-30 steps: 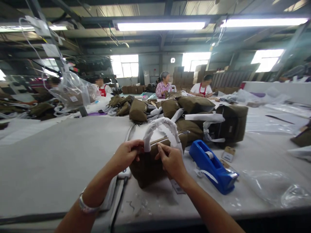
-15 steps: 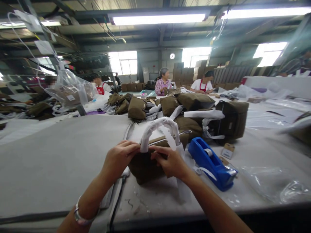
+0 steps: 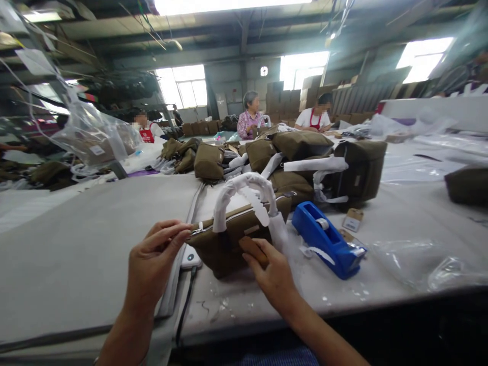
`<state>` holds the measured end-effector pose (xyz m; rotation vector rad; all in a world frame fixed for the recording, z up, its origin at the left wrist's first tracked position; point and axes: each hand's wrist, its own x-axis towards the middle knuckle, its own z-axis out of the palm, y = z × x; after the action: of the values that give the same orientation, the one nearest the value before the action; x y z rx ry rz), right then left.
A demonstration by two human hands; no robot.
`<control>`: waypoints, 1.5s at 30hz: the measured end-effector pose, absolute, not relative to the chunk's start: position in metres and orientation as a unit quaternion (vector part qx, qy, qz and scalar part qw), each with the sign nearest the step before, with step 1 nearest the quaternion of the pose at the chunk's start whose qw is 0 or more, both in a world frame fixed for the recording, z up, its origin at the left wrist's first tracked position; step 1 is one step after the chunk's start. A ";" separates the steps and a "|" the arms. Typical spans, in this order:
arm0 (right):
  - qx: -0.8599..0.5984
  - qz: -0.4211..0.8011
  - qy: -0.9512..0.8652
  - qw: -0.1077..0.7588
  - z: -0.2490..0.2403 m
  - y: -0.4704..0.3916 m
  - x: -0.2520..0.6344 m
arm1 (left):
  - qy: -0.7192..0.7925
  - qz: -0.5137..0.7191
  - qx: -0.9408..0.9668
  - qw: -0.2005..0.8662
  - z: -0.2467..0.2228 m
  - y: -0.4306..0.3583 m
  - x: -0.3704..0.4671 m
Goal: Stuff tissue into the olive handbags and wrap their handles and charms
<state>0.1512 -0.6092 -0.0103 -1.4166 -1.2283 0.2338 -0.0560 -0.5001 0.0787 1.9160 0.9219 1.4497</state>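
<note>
An olive-green handbag (image 3: 229,249) stands in front of me, its carrying handle (image 3: 244,185) wrapped in white paper. A silver zipper (image 3: 238,216) runs along its top. My left hand (image 3: 158,254) is closed in a pinch at the bag's left top corner, by the zipper's end. Between the thumb and fingers of my right hand (image 3: 272,269) is a brown cardboard tag (image 3: 254,251), held in front of the bag's face, below a small label patch (image 3: 251,230). Whether the tag touches the bag I cannot tell.
Right of the bag sits a blue tape dispenser (image 3: 328,241), with a loose tag (image 3: 353,219) and a clear plastic bag (image 3: 415,264) beyond it. Several olive bags (image 3: 301,147) are piled behind. A white device (image 3: 190,256) with a cable lies at left. Co-workers (image 3: 249,117) sit farther back.
My left hand has moved left from the handle's base to the bag's top corner. My right hand has lowered, and the brown tag now shows in it. The view has tilted down.
</note>
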 end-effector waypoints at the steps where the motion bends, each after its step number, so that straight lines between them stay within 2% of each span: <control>1: -0.597 0.075 -0.530 0.597 -0.008 -0.610 0.151 | 0.334 0.555 0.697 0.306 0.077 -0.501 -0.053; 3: -0.576 -0.014 -0.561 0.594 -0.004 -0.610 0.152 | 0.303 0.581 0.664 0.359 0.073 -0.501 -0.045; 7: -0.589 -0.164 -0.622 0.488 -0.008 -0.608 0.153 | 0.251 0.595 0.647 0.406 0.067 -0.508 -0.027; 10: -0.609 -0.174 -0.640 0.436 -0.019 -0.606 0.149 | 0.267 0.556 0.667 0.417 0.065 -0.516 -0.018; 14: -0.601 -0.174 -0.632 0.456 -0.025 -0.603 0.147 | 0.299 0.517 0.680 0.424 0.062 -0.522 -0.015; 19: -0.600 -0.164 -0.614 0.486 -0.014 -0.585 0.151 | 0.298 0.485 0.736 0.365 0.061 -0.527 -0.014; 30: -0.596 -0.141 -0.657 0.439 0.004 -0.567 0.155 | 0.265 0.461 0.836 0.138 0.066 -0.531 -0.009; 33: -0.577 -0.085 -0.651 0.485 0.006 -0.570 0.155 | 0.281 0.469 0.834 0.075 0.067 -0.533 -0.009; 37: -0.560 0.064 -0.590 0.578 0.018 -0.581 0.155 | 0.301 0.467 0.831 0.033 0.068 -0.538 -0.009; 45: -0.477 0.349 -0.412 0.693 0.027 -0.587 0.154 | 0.291 0.476 0.801 0.218 0.063 -0.542 0.000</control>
<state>0.1539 -0.5874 0.0266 -1.0662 -0.9204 0.7806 -0.0003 -0.5420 0.0628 2.2180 0.8047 1.3181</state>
